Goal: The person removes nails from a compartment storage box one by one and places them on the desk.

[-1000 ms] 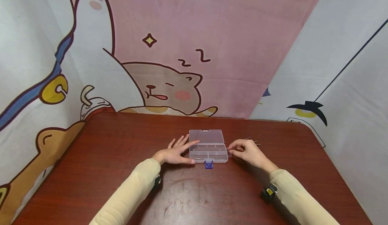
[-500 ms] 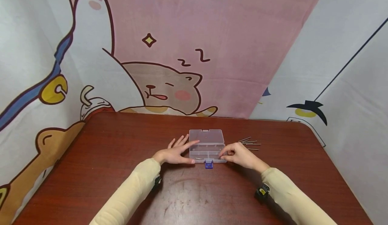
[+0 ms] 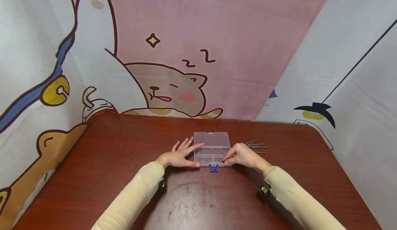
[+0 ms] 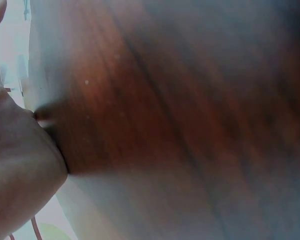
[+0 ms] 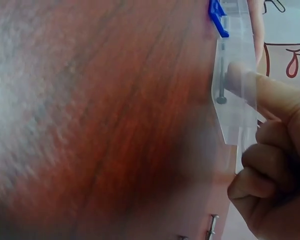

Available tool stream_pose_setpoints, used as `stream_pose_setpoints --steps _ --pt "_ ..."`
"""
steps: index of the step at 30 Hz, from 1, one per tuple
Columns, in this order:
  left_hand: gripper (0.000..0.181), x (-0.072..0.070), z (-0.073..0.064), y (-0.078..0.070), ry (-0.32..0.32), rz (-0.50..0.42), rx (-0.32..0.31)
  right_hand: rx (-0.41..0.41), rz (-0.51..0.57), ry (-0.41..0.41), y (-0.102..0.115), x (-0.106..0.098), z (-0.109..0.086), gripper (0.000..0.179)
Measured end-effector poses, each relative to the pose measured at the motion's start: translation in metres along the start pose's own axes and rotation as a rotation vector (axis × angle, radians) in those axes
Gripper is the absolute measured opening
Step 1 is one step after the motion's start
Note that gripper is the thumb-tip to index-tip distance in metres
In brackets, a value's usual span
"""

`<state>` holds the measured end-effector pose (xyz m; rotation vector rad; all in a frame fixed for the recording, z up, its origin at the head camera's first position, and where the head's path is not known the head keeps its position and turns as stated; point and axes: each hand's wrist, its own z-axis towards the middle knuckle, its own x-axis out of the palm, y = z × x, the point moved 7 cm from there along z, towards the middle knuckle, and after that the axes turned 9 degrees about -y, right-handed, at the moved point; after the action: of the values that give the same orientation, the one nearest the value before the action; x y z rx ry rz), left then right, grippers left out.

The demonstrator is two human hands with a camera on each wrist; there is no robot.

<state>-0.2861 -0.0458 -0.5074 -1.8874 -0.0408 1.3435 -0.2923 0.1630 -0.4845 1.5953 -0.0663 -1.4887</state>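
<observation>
A clear plastic box point(image 3: 211, 150) with compartments and a blue latch point(image 3: 213, 168) stands with its lid raised. My left hand point(image 3: 180, 157) lies spread against its left side, thumb at the front corner. My right hand point(image 3: 245, 156) reaches into the front right compartment, thumb and index finger brought together. Through the clear wall in the right wrist view, a nail point(image 5: 221, 75) shows at a fingertip of the right hand point(image 5: 270, 160); the other fingers are curled. A small metal nail point(image 3: 203, 161) lies in the front left compartment.
Several loose nails point(image 3: 257, 146) lie on the brown table point(image 3: 192, 199) just right of the box, partly behind my right hand. A cartoon-printed cloth point(image 3: 242, 51) hangs behind the table's far edge.
My right hand has moved left from beside the box into its front right compartment, uncovering more loose nails. The left hand has stayed in place.
</observation>
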Motion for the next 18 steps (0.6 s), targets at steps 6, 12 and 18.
stream_pose_setpoints --steps 6,12,18 --pt "0.080 0.0004 0.0000 -0.0011 0.004 -0.004 0.004 0.017 -0.071 -0.071 0.0003 0.0006 -0.0037 0.006" --pt "0.081 -0.0006 0.0007 0.0013 -0.001 0.016 -0.002 0.035 -0.163 -0.152 0.0042 -0.0014 -0.0053 0.008" --pt "0.080 0.0006 0.0012 0.0008 -0.002 0.018 -0.003 0.079 -0.195 -0.203 0.0061 -0.0009 -0.0069 0.005"
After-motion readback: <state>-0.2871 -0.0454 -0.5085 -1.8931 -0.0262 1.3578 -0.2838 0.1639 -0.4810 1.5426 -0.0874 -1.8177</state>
